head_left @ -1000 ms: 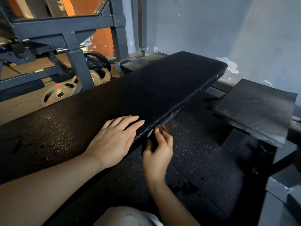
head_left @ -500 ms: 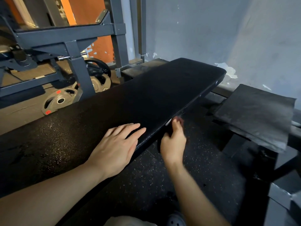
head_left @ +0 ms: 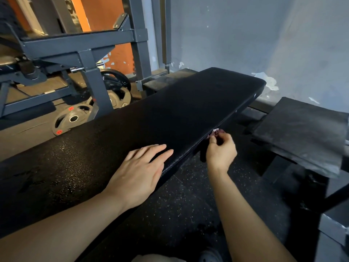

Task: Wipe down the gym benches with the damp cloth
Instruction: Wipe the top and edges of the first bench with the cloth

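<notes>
A: How does the left hand (head_left: 140,172) lie?

B: It lies flat on the top of the black bench (head_left: 188,110), palm down. Its fingers (head_left: 160,148) are straight and only a little spread, and the tips reach the near long edge of the pad. It holds nothing.

A: And the right hand (head_left: 221,150)?

B: It is beside that same edge, lower than the top surface. The fingers are curled and they pinch a small cloth (head_left: 216,132), which looks dark reddish with a little white on it. Most of the cloth is hidden inside the hand.

A: Where is the cloth compared with the bench?

B: It is pressed against the side face of the pad, just beyond the left fingertips and nearer to the far end of the bench.

A: What stands around?

B: A grey steel rack (head_left: 79,44) is behind the bench, with weight plates (head_left: 73,119) leaning at its foot. On the right is another dark pad (head_left: 302,133), and the floor (head_left: 188,205) is black with light speckles.
</notes>
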Tool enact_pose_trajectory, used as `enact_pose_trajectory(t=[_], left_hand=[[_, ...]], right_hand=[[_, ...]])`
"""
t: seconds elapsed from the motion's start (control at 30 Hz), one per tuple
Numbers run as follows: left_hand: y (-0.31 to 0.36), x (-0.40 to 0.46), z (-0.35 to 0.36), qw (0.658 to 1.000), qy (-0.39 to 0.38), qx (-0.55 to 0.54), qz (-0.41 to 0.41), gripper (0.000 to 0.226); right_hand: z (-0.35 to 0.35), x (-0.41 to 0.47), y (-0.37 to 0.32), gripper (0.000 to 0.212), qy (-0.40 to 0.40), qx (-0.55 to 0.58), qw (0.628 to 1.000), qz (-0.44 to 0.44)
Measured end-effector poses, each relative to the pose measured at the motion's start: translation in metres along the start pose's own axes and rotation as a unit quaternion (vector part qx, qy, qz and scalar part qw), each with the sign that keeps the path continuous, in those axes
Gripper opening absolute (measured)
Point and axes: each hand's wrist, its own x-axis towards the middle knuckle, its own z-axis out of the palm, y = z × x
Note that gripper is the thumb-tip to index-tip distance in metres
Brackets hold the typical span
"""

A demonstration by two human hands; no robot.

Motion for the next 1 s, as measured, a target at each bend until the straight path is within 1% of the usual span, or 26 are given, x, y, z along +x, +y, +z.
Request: enact_pose_trajectory(t=[0.07, 0.1, 0.17, 0.23, 0.4, 0.5, 0.6, 0.73, 0.8, 0.87, 0.93, 1.0], left_hand=[[0.0, 0.0, 0.0, 1.0, -0.001, -0.001, 0.0, 0.053], [0.0, 0.0, 0.0, 1.0, -0.002, 0.0, 0.0, 0.054], [0.001, 0.0, 0.0, 1.0, -0.001, 0.004, 0.001, 0.054], [0.001, 0.0, 0.001, 1.0, 0.001, 0.005, 0.003, 0.053], [-0.001, 0.0, 0.001, 1.0, 0.007, 0.002, 0.01, 0.051], [-0.001, 0.0, 0.002, 1.0, 0.011, 0.004, 0.011, 0.05], [-0.001, 0.001, 0.001, 1.0, 0.009, 0.006, 0.009, 0.05], [0.0, 0.0, 0.002, 1.0, 0.009, 0.012, 0.007, 0.05], [0.0, 0.0, 0.002, 1.0, 0.007, 0.015, 0.008, 0.051], [-0.001, 0.001, 0.003, 1.0, 0.005, 0.013, 0.008, 0.051], [-0.001, 0.001, 0.003, 1.0, 0.005, 0.013, 0.007, 0.051], [-0.001, 0.001, 0.003, 1.0, 0.009, 0.012, 0.006, 0.05]], right_hand=[[0.0, -0.031, 0.005, 0.037, -0.041, 0.066, 0.997, 0.01], [-0.002, -0.05, 0.01, 0.043, -0.062, 0.085, 0.994, 0.0], [-0.005, -0.078, 0.019, 0.051, -0.093, 0.068, 0.993, -0.035], [-0.004, -0.071, 0.024, 0.049, -0.077, 0.041, 0.995, -0.052], [-0.002, 0.005, 0.005, 0.038, 0.001, 0.03, 0.999, 0.02], [0.0, 0.016, 0.0, 0.032, 0.03, 0.003, 0.999, 0.027], [0.004, -0.013, 0.006, 0.029, 0.025, 0.0, 1.0, -0.005], [0.004, -0.058, 0.027, 0.03, 0.006, 0.011, 0.998, -0.069], [0.004, -0.041, 0.027, 0.029, 0.012, 0.009, 0.997, -0.08], [0.004, -0.01, 0.022, 0.028, 0.021, 0.003, 0.997, -0.068], [0.002, 0.019, 0.018, 0.025, 0.017, -0.003, 0.998, -0.056], [0.001, 0.027, 0.016, 0.021, 0.007, -0.008, 0.998, -0.069]])
